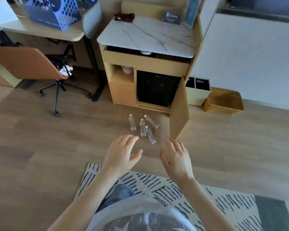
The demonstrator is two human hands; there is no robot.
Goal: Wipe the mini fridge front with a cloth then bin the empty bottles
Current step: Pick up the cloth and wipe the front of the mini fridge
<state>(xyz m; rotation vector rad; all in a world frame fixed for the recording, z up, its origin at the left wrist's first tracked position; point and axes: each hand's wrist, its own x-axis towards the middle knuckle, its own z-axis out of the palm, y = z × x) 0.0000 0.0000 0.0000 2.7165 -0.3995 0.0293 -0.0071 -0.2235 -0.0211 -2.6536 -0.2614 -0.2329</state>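
Several clear empty bottles (142,127) lie and stand on the wood floor in front of a wooden cabinet. The black mini fridge (157,89) sits inside the cabinet, whose door (180,110) hangs open at the right. A dark brown cloth (124,17) lies at the back left of the marble top (148,35). My left hand (122,154) and my right hand (177,157) hover spread and empty just short of the bottles. A bin lined with a clear bag (140,215) is at the bottom edge, below my arms.
A woven basket (223,101) and a divided box (198,90) stand right of the cabinet. An orange swivel chair (32,64) and a desk with a blue crate (53,12) are at the left. A patterned rug (207,197) lies under me.
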